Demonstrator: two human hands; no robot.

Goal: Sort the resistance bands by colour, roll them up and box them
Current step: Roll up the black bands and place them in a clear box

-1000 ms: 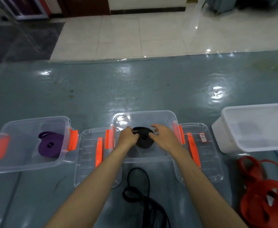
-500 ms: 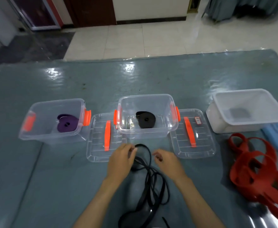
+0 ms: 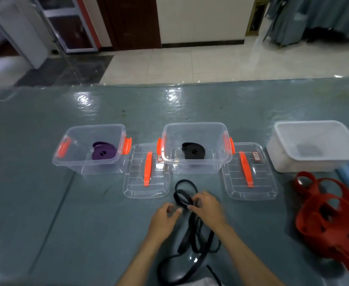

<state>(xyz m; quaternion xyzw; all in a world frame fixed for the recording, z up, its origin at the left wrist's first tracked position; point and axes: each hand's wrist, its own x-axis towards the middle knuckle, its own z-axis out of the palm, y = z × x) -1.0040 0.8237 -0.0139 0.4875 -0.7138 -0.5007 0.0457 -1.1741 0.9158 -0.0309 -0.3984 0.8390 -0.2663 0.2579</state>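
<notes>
The right hand (image 3: 207,209) pinched a loop of the loose black band (image 3: 192,240) lying on the table (image 3: 45,203) before the middle box (image 3: 196,149), likely to start rolling it. The left hand (image 3: 165,218) hovered just beside, fingers loosely curled, holding nothing that showed. One black roll (image 3: 193,151) already sat in that box, a purple roll (image 3: 103,152) in the left box (image 3: 91,149); red bands (image 3: 330,221) waited apart, unsorted.
</notes>
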